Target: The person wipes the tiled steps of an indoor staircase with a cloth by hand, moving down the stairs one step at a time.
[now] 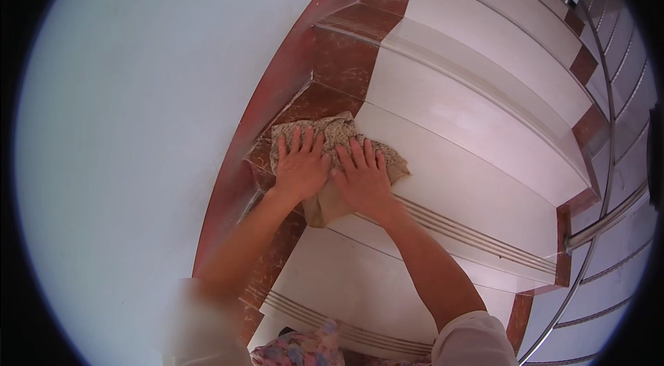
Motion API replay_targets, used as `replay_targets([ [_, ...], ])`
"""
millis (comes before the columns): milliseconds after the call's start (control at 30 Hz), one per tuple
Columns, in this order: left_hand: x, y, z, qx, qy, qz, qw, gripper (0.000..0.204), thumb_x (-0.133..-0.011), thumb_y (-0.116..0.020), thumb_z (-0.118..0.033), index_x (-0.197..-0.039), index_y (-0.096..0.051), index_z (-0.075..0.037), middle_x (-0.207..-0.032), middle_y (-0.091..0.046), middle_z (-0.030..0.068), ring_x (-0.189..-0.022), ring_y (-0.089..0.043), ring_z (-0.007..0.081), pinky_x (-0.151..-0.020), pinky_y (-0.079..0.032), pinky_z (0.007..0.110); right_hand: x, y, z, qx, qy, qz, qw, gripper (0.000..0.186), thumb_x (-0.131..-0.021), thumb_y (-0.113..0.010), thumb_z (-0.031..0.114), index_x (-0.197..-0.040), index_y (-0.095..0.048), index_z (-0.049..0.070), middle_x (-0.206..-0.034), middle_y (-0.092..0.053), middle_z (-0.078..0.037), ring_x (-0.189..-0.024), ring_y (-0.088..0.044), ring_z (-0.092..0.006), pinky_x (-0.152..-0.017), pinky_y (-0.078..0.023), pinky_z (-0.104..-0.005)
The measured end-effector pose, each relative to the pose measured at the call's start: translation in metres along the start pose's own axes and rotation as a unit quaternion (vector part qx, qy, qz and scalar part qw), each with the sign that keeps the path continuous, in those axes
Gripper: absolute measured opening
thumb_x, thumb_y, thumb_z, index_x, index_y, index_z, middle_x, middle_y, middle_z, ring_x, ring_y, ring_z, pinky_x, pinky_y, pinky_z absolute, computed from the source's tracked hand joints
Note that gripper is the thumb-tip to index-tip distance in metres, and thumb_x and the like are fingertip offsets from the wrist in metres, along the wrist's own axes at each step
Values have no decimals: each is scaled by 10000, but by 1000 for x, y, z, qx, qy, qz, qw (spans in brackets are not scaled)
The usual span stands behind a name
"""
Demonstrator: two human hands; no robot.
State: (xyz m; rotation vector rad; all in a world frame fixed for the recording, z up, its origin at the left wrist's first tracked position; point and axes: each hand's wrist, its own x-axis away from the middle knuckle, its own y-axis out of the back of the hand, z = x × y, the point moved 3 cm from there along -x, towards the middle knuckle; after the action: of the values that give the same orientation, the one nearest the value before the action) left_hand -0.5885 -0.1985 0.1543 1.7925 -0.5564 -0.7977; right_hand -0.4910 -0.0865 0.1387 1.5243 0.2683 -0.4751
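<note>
A beige, speckled cloth (339, 132) lies bunched on a white stair tread (470, 179), near the red-brown marble border by the wall. My left hand (301, 164) presses flat on the cloth's left part, fingers spread. Beside it, my right hand (362, 176) lies flat on the cloth's right part, fingers spread too. Both palms face down and the two hands nearly touch. Part of the cloth hangs over the tread's front edge beneath my wrists.
White steps with grooved nosing strips (477, 238) rise toward the upper right. A red-brown skirting (290, 69) runs along the pale wall (138, 124) on the left. A metal handrail (609, 214) curves down the right side.
</note>
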Motion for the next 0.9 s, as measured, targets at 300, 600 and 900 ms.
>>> replay_targets([
  [300,-92,-16,24,25,-42,52,997,615,-962,-315,-443,-1463,-326,-87,-1551,-238,132,-1444,-174,307,-1172,-109,466,-56,-17,-28,17,-85,93,992,590,-983,-350,454,-1465,-319,115,-1508,-282,-208,-1413,-193,-421,-1129,-143,-560],
  [600,-146,-25,40,25,-32,53,998,765,-859,-379,-551,-1466,-326,-89,-1542,-241,166,-1442,-173,310,-1179,-116,416,-87,-27,-39,32,-114,85,989,608,-973,-352,466,-1469,-312,117,-1511,-284,-198,-1407,-212,-414,-1120,-151,-562],
  [900,-106,-14,43,50,-45,59,996,726,-914,-370,-515,-1473,-289,-59,-1550,-236,135,-1450,-161,262,-1182,-102,400,-66,-23,-32,17,-121,85,989,599,-978,-332,446,-1465,-308,99,-1519,-269,-189,-1420,-189,-399,-1144,-133,-528],
])
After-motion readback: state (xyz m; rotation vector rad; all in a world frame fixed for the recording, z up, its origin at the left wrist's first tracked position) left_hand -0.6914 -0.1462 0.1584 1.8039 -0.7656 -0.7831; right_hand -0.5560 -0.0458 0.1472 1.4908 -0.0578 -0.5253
